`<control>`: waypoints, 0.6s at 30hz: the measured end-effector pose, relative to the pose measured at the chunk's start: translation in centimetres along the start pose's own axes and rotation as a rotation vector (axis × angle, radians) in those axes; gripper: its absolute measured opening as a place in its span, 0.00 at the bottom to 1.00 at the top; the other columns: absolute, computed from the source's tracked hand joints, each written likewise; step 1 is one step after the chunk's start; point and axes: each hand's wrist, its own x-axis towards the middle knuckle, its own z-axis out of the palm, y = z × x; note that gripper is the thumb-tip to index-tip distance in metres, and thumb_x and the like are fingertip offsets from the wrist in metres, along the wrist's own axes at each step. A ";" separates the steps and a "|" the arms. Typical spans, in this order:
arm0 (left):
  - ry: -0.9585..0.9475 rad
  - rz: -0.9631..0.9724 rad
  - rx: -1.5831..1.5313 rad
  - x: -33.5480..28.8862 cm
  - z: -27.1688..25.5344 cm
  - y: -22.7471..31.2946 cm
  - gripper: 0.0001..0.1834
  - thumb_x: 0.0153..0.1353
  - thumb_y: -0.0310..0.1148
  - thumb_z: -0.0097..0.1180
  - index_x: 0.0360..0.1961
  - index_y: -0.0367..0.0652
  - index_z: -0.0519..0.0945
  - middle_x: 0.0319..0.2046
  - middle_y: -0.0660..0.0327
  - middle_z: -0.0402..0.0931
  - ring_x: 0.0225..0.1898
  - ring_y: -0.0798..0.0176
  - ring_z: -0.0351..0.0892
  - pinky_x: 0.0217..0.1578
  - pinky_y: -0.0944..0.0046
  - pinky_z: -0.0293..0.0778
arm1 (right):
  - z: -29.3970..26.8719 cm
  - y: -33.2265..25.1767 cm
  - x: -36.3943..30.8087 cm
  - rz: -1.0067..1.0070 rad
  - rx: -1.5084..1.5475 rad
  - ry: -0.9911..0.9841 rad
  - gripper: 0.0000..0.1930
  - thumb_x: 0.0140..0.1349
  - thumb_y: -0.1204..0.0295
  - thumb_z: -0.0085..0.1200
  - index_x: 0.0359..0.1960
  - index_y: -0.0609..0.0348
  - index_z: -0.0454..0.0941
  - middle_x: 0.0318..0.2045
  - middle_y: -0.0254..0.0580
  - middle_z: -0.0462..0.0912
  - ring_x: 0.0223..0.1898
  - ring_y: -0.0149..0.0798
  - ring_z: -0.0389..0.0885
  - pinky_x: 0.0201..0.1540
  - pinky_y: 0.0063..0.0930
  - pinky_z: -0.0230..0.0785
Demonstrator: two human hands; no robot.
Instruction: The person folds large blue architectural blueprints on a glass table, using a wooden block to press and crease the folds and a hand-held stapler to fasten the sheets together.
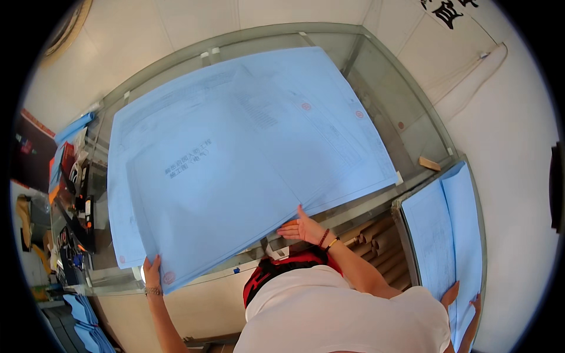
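A large blue drawing sheet [218, 194] with dark printing lies slantwise over another blue sheet [347, 153] on a glass-topped table. Its near left corner is pinched in my left hand [152, 276], close to a round red stamp. My right hand [305, 228] is by the sheet's near edge, fingers stretched out toward the left and thumb up against the edge. A bead bracelet circles the right wrist and a metal band the left one. The underside of the sheet is hidden.
At the right, another person's hands [451, 294] touch folded blue sheets [435, 223]. Brown paper rolls [382, 241] sit below the table. A small wooden block [429, 163] lies on the frame [412, 176]. Tools and boxes crowd the left, including a black stapler-like tool [88, 215].
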 end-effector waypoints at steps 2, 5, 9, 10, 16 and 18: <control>0.054 0.007 0.028 -0.8 0.1 -0.4 0.18 0.58 0.31 0.51 0.47 0.32 0.71 0.39 0.60 0.74 0.39 0.68 0.71 0.41 0.69 0.66 | -0.5 -0.8 -0.4 0.038 0.241 0.043 0.49 0.53 0.34 0.33 0.55 0.77 0.54 0.50 0.62 0.68 0.54 0.50 0.68 0.55 0.40 0.62; 0.098 -0.052 0.028 -1.5 -3.5 -4.2 0.20 0.57 0.35 0.53 0.47 0.31 0.71 0.39 0.59 0.74 0.40 0.67 0.71 0.42 0.68 0.67 | -0.7 -0.9 -0.9 0.068 0.148 0.171 0.50 0.53 0.35 0.36 0.58 0.77 0.48 0.54 0.64 0.63 0.56 0.50 0.65 0.56 0.40 0.62; 0.090 -0.270 -0.018 -1.8 -5.6 -7.0 0.21 0.56 0.37 0.54 0.43 0.29 0.73 0.37 0.58 0.76 0.37 0.66 0.72 0.39 0.67 0.68 | -0.4 -0.5 -0.9 0.187 0.030 0.130 0.48 0.54 0.37 0.39 0.58 0.76 0.49 0.57 0.62 0.59 0.58 0.50 0.62 0.58 0.40 0.58; 0.079 -0.273 -0.022 -1.8 -5.1 -6.2 0.21 0.56 0.37 0.54 0.43 0.29 0.73 0.37 0.58 0.76 0.37 0.66 0.72 0.39 0.67 0.68 | 0.2 -0.1 -0.3 0.282 0.145 0.011 0.48 0.54 0.37 0.39 0.59 0.75 0.50 0.57 0.62 0.59 0.59 0.50 0.60 0.60 0.39 0.55; 0.019 -0.148 -0.276 -4.2 -6.3 -1.9 0.18 0.58 0.32 0.52 0.46 0.31 0.70 0.36 0.60 0.74 0.36 0.69 0.71 0.39 0.69 0.68 | 1.2 0.8 -0.5 0.186 0.369 0.016 0.47 0.52 0.40 0.47 0.58 0.73 0.52 0.57 0.62 0.58 0.59 0.51 0.59 0.61 0.41 0.53; 0.047 -0.086 -0.105 -5.3 -7.0 -2.1 0.16 0.59 0.31 0.51 0.45 0.32 0.70 0.36 0.61 0.74 0.37 0.70 0.71 0.39 0.70 0.68 | 0.5 0.9 -1.3 0.153 0.463 0.129 0.46 0.50 0.41 0.51 0.57 0.73 0.54 0.57 0.63 0.58 0.59 0.52 0.59 0.61 0.42 0.54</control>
